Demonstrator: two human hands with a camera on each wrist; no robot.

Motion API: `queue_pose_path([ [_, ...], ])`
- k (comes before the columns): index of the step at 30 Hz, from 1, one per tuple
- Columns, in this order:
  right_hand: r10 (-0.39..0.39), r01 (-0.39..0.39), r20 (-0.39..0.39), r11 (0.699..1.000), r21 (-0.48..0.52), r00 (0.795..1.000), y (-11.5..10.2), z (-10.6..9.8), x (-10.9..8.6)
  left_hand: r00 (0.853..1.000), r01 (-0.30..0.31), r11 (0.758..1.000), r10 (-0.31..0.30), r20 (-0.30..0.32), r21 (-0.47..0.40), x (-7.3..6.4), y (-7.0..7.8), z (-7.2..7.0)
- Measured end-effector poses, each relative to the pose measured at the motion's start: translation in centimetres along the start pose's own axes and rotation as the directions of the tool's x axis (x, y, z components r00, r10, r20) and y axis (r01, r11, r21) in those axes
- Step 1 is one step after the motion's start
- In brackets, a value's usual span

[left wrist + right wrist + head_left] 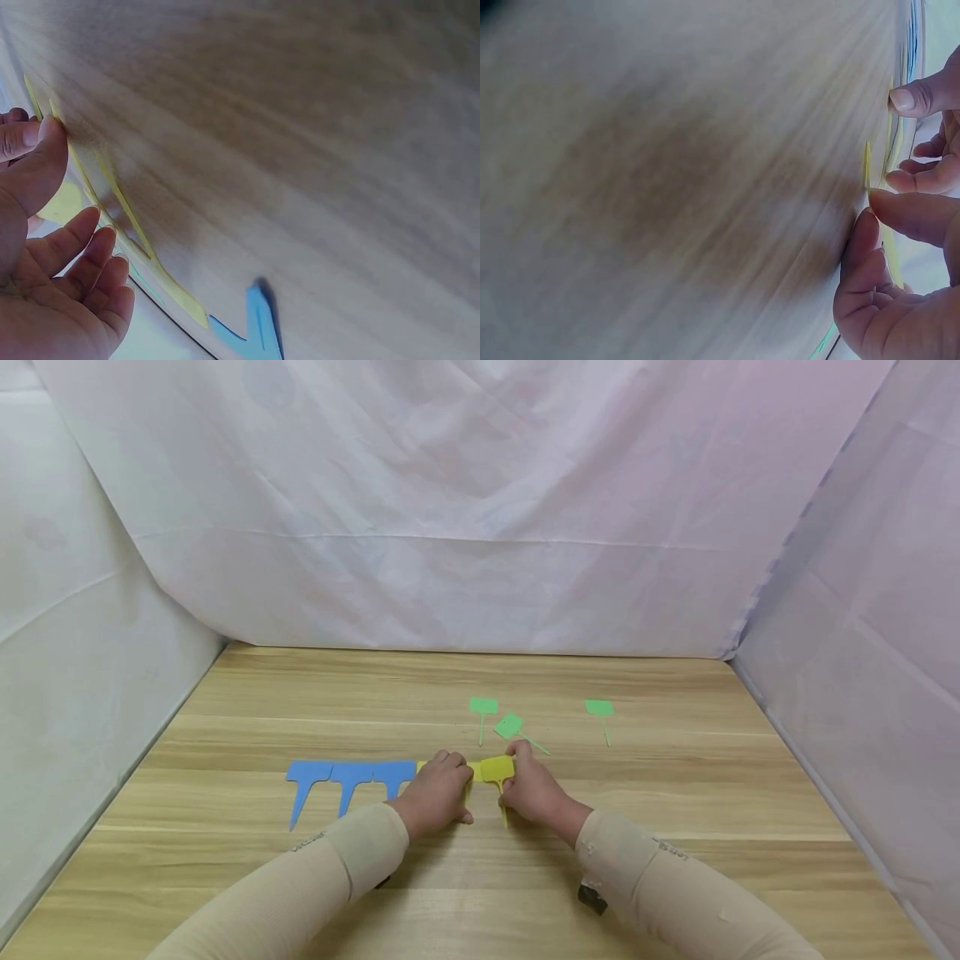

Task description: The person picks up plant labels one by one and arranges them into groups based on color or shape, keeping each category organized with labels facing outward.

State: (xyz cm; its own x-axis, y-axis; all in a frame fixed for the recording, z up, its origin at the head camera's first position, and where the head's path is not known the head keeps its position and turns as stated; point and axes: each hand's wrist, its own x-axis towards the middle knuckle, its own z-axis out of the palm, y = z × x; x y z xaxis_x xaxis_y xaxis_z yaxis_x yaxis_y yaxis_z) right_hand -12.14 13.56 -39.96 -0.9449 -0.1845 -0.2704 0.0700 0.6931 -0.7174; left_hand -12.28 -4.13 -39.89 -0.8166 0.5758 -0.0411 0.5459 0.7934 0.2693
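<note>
My right hand [534,789] pinches a yellow T-shaped plant label [497,769] by its stem, between thumb and fingers, as the right wrist view shows. The label's head faces away from me, at the right end of a row. Beside it my left hand [438,789] rests over yellow labels [176,292] in that row, partly covering them; its thumb touches down near a yellow stem and its other fingers are loosely bent. Three blue T-shaped labels [309,771] continue the row leftward, heads edge to edge and pointed stems toward me.
Beyond the hands lie three green plant labels: one upright label [483,705], a slanted label [510,725] next to it, and another label [599,707] farther right. The wooden table [675,877] is bounded by white cloth [480,593] at the back and both sides.
</note>
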Motion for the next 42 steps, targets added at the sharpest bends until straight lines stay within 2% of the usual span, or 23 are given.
queue_pose_path([
  [15, -0.022, 0.021, -0.021, 0.999, -0.037, 1.000, 0.29, -0.07, 0.01, 1.000, -0.009, 1.000, 0.009, -0.004, 0.007, -0.11, -0.04, 0.05],
  [30, -0.016, 0.011, -0.048, 0.995, -0.102, 0.999, 0.39, -0.24, 0.09, 1.000, 0.010, 1.000, -0.010, 0.016, -0.009, -0.04, -0.10, 0.08],
  [42, -0.019, 0.012, -0.052, 0.992, -0.129, 0.998, 0.52, -0.23, 0.10, 1.000, 0.001, 1.000, -0.001, 0.009, -0.004, -0.01, -0.20, 0.20],
])
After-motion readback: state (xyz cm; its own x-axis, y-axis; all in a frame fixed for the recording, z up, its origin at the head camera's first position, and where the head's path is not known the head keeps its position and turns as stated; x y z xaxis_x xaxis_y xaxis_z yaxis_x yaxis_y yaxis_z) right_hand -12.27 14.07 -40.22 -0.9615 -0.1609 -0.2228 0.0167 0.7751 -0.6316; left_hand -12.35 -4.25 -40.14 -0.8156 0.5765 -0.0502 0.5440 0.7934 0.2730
